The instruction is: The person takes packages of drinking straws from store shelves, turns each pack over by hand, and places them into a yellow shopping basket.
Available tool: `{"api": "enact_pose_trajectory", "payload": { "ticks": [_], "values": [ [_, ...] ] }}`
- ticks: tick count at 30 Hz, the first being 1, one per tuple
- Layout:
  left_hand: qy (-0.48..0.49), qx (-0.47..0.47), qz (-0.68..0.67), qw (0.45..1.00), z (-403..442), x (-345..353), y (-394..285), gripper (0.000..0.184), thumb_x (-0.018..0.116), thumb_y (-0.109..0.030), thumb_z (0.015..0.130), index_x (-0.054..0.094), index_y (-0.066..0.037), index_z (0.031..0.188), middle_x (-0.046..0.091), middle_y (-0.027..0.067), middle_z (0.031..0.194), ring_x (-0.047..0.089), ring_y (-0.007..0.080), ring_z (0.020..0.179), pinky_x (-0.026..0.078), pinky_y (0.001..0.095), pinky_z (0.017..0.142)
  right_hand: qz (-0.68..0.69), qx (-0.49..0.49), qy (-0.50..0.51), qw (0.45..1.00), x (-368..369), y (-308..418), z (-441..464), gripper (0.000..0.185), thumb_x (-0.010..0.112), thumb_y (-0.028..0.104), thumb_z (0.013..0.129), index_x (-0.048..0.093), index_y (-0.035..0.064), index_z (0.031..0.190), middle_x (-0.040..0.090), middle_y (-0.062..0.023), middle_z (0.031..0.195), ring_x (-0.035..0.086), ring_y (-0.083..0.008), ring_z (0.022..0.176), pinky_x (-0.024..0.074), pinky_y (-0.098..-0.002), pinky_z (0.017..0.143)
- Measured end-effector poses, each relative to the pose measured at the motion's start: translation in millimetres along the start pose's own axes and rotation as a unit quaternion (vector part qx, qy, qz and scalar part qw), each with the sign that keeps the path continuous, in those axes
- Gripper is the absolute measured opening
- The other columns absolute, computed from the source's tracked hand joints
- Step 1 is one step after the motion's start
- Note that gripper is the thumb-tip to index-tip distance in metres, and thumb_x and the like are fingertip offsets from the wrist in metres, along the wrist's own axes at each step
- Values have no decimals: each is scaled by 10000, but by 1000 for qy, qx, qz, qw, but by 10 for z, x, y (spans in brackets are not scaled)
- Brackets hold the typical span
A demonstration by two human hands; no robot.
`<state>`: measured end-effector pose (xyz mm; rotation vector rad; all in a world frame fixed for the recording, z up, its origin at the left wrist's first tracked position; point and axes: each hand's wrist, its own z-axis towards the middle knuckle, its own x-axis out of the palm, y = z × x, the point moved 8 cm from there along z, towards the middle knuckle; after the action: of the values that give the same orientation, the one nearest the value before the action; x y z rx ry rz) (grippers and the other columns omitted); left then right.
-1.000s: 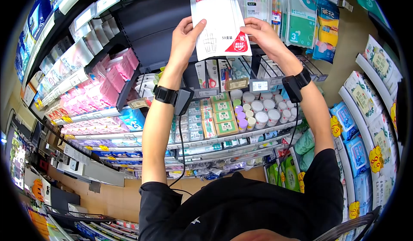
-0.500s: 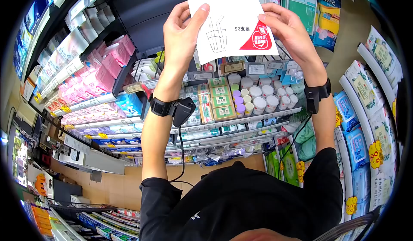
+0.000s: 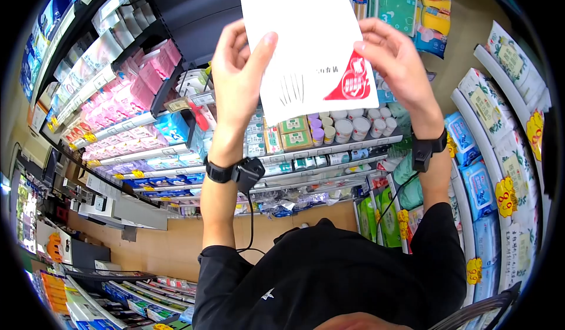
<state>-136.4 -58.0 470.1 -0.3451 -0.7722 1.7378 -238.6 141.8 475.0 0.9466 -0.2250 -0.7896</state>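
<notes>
Between my hands is a white packet [image 3: 306,41] with a red corner badge and a line drawing, now motion-blurred, that looked like straws in a glass. My left hand [image 3: 240,74] grips its left edge, thumb lying across the front. On the opposite edge my right hand [image 3: 397,62] pinches it near the red badge, thumb in front. What the fingers behind the packet do is partly hidden. The packet is held up in front of a shelf, its top cut off by the view.
Behind the packet, a shelf [image 3: 329,147] carries white-lidded tubs [image 3: 360,128] and green-and-tan boxes [image 3: 295,138]. Pink packs [image 3: 138,103] fill the left shelves. Blue wipe packs [image 3: 479,188] stand at right. Hanging packs [image 3: 432,15] are at top right. Cables run from both wrist devices.
The packet and both hands have come lower in view and slightly left. The packet's print is now blurred, and it covers more of the tubs and boxes behind it.
</notes>
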Motion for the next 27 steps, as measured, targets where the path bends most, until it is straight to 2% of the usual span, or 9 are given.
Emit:
{"api": "enact_pose_trajectory", "payload": {
  "ticks": [4,6,10,14,18,21,24,27],
  "values": [
    [-8,13,70,997,-523,59,15,404,681,-85,930,507,61,1264,674,157,1142,655,154,1023,510,276,882,22,19,-9,1000,77,-124,-478,283,633,75,949,556,-33,1199,663,-123,1125,656,-132,1018,530,-276,901],
    [-2,-40,59,997,-813,105,82,404,675,-65,924,506,60,1269,681,146,1129,650,157,1039,499,276,899,71,63,-22,995,145,-226,-805,280,632,60,950,548,-32,1201,656,-110,1121,650,-128,1030,529,-278,894],
    [-6,-52,88,995,-1445,203,198,429,684,-54,900,507,56,1275,691,137,1103,648,156,1011,487,292,914,65,91,-67,991,224,-341,-1468,264,614,22,958,520,-38,1198,652,-106,1106,635,-120,1014,517,-258,870],
    [-28,-142,26,989,-2242,394,335,424,669,-41,904,502,63,1279,688,147,1111,637,165,1058,479,294,935,86,173,-88,977,342,-450,-2243,241,596,-7,960,515,-50,1183,667,-108,1072,632,-108,984,510,-252,863],
    [-60,-228,-22,972,-2993,570,414,433,659,-3,907,489,73,1298,660,152,1176,625,172,1101,472,291,958,91,206,-101,969,413,-496,-2925,261,597,-13,956,516,-59,1200,670,-110,1060,630,-103,965,507,-249,854],
    [-38,-271,-31,961,-3396,688,354,399,635,-9,934,503,74,1300,655,144,1190,618,166,1111,470,287,965,79,251,-120,957,427,-478,-3373,256,592,-12,954,520,-61,1196,671,-119,1069,635,-111,966,507,-253,861],
    [-49,-317,-60,945,-3724,735,293,358,604,-26,968,520,77,1300,654,138,1200,615,160,1109,471,281,968,106,250,-150,951,450,-520,-3736,245,589,-13,956,520,-58,1186,672,-119,1067,639,-116,979,506,-252,867],
    [-33,-323,-54,944,-3913,813,237,336,576,-49,995,529,76,1303,655,139,1211,619,153,1103,478,278,953,119,262,-168,943,478,-439,-3989,233,583,-15,960,518,-56,1180,664,-126,1092,634,-118,1007,503,-251,876]
  ]
}}
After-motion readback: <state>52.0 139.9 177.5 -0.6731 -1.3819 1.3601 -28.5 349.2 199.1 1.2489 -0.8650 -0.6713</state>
